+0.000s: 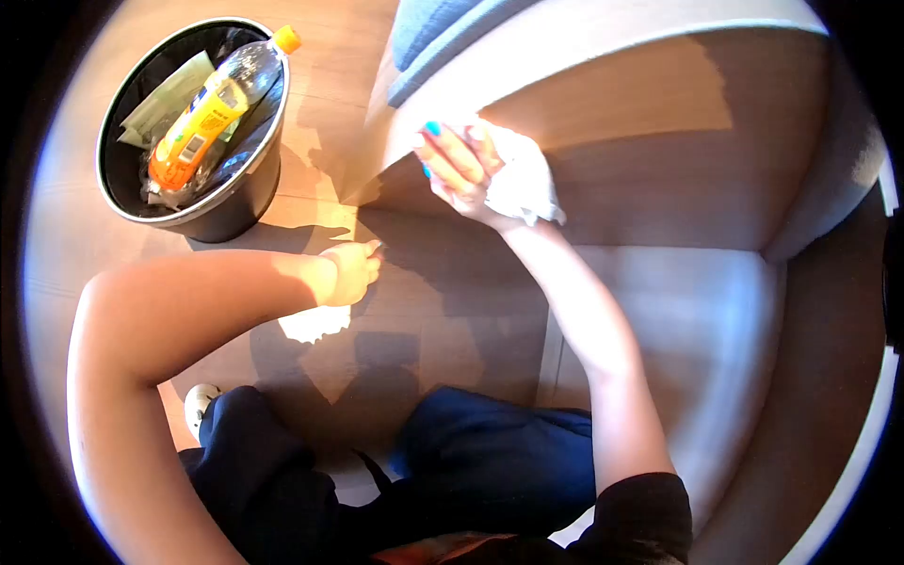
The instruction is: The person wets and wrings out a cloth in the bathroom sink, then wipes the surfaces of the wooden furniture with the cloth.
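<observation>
In the head view my right hand [459,169] is raised at the side of a wooden seat, its fingers bent around a crumpled white tissue [525,179]. Part of the tissue spreads out behind the fingers and over the wrist side. Lower and to the left, my left hand [353,273] is held over the wooden floor with its fingers curled in; whatever may be inside them is hidden. A bright white patch with a ragged edge [315,325] shows just below this hand; I cannot tell whether it is tissue or sunlight.
A black waste bin [240,212] with a liner stands on the floor [61,245] at upper left. An orange-capped plastic bottle [202,122] leans out of it beside some paper. The wooden seat [650,160] with a blue cushion [428,42] borders the right side.
</observation>
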